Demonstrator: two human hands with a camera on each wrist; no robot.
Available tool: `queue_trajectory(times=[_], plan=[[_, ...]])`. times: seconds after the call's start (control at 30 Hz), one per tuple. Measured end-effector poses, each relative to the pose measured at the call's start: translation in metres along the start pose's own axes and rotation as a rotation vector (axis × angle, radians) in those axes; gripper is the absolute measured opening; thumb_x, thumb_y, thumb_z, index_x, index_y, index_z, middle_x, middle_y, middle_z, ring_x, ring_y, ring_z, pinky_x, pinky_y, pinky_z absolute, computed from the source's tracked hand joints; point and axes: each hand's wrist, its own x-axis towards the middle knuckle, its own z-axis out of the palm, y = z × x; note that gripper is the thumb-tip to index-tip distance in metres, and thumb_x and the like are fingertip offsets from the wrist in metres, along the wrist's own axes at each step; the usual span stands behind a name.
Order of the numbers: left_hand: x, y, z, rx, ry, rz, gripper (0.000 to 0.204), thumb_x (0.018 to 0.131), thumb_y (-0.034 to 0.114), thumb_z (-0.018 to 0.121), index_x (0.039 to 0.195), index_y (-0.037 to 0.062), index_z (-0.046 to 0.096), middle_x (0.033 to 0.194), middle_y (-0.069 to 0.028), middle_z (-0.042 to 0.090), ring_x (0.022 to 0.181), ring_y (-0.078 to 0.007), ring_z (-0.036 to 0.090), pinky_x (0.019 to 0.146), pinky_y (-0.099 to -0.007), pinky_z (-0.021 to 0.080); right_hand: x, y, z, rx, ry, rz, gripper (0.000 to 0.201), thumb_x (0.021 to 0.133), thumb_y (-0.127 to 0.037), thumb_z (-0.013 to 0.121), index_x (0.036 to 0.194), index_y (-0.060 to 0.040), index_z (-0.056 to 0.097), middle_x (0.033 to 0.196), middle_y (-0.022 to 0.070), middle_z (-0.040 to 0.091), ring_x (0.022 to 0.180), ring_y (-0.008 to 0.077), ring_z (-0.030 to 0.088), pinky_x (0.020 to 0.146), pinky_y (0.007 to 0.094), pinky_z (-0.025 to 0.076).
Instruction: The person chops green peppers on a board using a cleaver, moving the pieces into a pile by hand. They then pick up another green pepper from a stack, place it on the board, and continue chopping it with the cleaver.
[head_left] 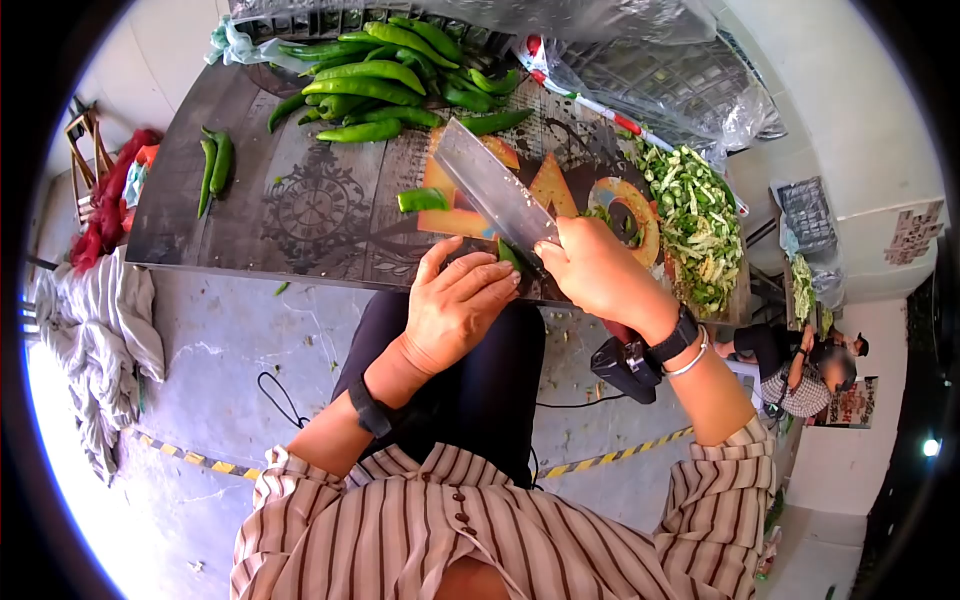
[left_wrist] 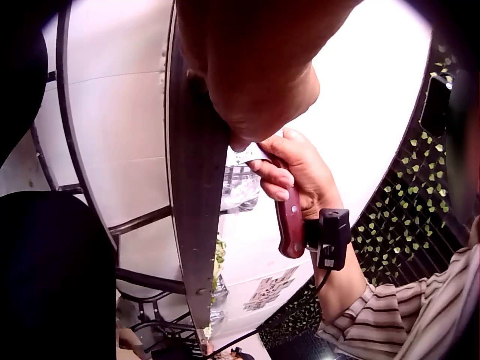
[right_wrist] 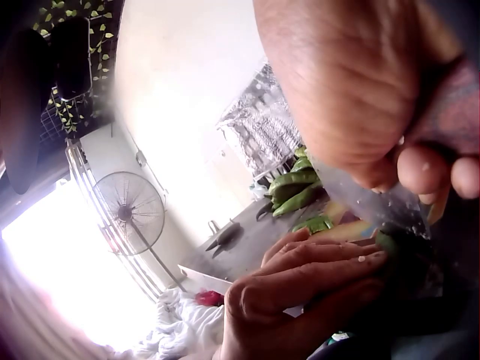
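Observation:
My right hand (head_left: 608, 275) grips a kitchen knife by its dark red handle (left_wrist: 291, 221). The broad blade (head_left: 490, 185) slants up and left over the table, its heel close to the fingertips of my left hand (head_left: 455, 305). That left hand holds a green pepper (head_left: 508, 255) at the table's near edge; its fingers cover most of it. In the right wrist view, the pepper's dark green end (right_wrist: 388, 238) shows beside the blade. A cut pepper piece (head_left: 422, 199) lies left of the blade.
Whole green peppers (head_left: 370, 88) are heaped at the back of the table (head_left: 300, 240). Two more peppers (head_left: 214, 170) lie at the left. Chopped pepper (head_left: 695, 225) is piled at the right end. A crate under plastic (head_left: 650, 90) stands behind; another person (head_left: 805, 385) sits far right.

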Motion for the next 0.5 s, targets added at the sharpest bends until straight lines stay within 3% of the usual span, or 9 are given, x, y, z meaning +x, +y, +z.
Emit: queue_trajectory(times=[0.1,0.3,0.37,0.4,0.43,0.5], plan=[[0.002,0.001,-0.001,0.005,-0.001,-0.001,0.023,0.073,0.014,0.079,0.095,0.0154,0.072,0.1,0.0039,0.07,0.098,-0.0141,0.064,0.104,-0.041,0.038,0.002,-0.001,0.002,0.003,0.003,0.015,0.027,0.091,-0.015,0.057,0.08,0.0097,0.057,0.077,0.0311,0.058,0.076,0.0486,0.058,0.066,0.0511,0.045],[0.002,0.001,-0.001,0.0,0.001,0.003,0.021,0.073,0.013,0.079,0.093,0.0152,0.072,0.098,0.0044,0.07,0.098,-0.0137,0.064,0.104,-0.0399,0.037,0.028,-0.01,0.011,-0.01,0.128,-0.12,0.023,0.088,-0.013,0.056,0.079,0.0085,0.057,0.075,0.0305,0.06,0.075,0.0482,0.06,0.068,0.0518,0.047],[0.002,0.001,-0.002,0.011,0.005,0.009,0.02,0.076,0.014,0.075,0.095,0.0133,0.071,0.1,0.0034,0.068,0.099,-0.0143,0.063,0.104,-0.0417,0.039,0.035,-0.001,0.015,0.008,0.151,-0.155,0.026,0.091,-0.014,0.056,0.087,0.0112,0.056,0.075,0.0315,0.058,0.074,0.0503,0.057,0.064,0.0486,0.047],[0.002,0.002,-0.002,0.005,0.003,0.003,0.019,0.076,0.014,0.075,0.095,0.0134,0.071,0.101,0.0037,0.068,0.099,-0.014,0.063,0.104,-0.0418,0.039,0.035,-0.001,0.015,-0.052,0.197,-0.215,0.026,0.092,-0.016,0.056,0.088,0.0102,0.056,0.067,0.0265,0.059,0.06,0.0421,0.061,0.056,0.044,0.048],[0.001,0.002,-0.002,-0.002,0.003,-0.003,0.019,0.076,0.014,0.075,0.095,0.0135,0.071,0.101,0.0039,0.068,0.1,-0.0138,0.063,0.104,-0.0419,0.038,0.033,0.0,0.012,-0.063,0.196,-0.223,0.026,0.092,-0.016,0.056,0.088,0.0102,0.056,0.067,0.0265,0.059,0.06,0.0421,0.061,0.056,0.044,0.048],[0.001,0.001,-0.001,-0.005,0.019,0.007,0.02,0.076,0.014,0.075,0.095,0.0137,0.071,0.101,0.0041,0.068,0.1,-0.0136,0.062,0.104,-0.0421,0.038,0.028,-0.003,0.005,0.075,0.098,0.049,0.026,0.094,-0.017,0.055,0.086,0.0079,0.055,0.057,0.0154,0.057,0.045,0.0252,0.059,0.045,0.0368,0.045]])
